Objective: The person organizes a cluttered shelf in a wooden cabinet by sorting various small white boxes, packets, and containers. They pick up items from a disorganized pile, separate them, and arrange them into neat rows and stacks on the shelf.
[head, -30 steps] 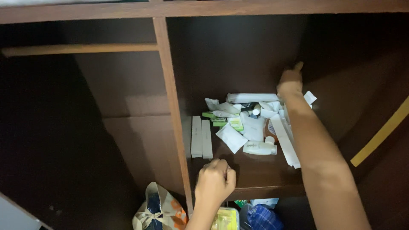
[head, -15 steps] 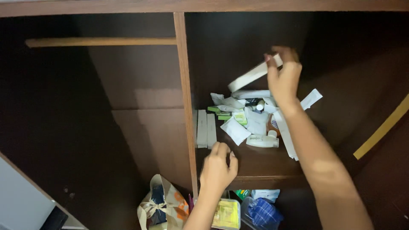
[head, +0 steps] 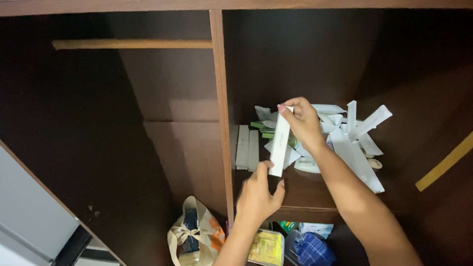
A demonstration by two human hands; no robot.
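A: Long white box (head: 280, 143), above the shelf (head: 305, 194); right hand (head: 301, 123) grips its top, left hand (head: 258, 194) pinches its bottom.

B: I judge sorting barely begun: two boxes (head: 247, 147) lined up, the pile of packets (head: 345, 138) still jumbled.

Your right hand (head: 301, 123) pinches the top of a long white box (head: 280, 143); your left hand (head: 258, 194) meets its lower end. At three o'clock, white packets (head: 354, 148) litter the shelf (head: 305, 189).

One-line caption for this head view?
Both hands, right hand and left hand, hold a long white box above a cluttered dark wooden shelf.
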